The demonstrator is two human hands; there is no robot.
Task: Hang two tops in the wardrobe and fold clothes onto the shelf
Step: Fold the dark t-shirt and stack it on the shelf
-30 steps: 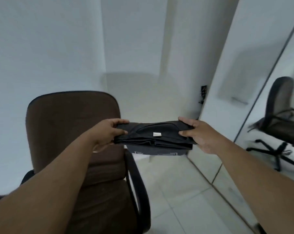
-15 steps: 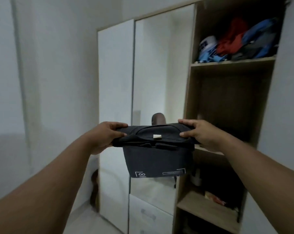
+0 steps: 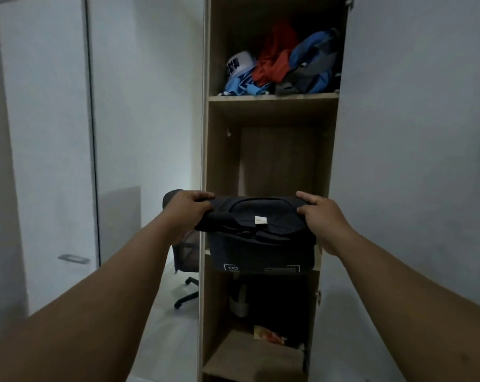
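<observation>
The tall open light-wood wardrobe column [image 3: 271,166] is now faced head-on and fills the middle of the view, where half a second ago it stood off to the right beside the mirrored door. The folded dark navy top [image 3: 256,232] with its small white neck label is held level in front of the bare middle shelf [image 3: 317,261], its lower fold hanging down over the shelf's edge. It is gripped at its left end by the left hand [image 3: 190,209] and at its right end by the right hand [image 3: 320,213], fingers curled over the top as before, while a heap of blue, red and white clothes [image 3: 280,70] is seen on the upper shelf.
</observation>
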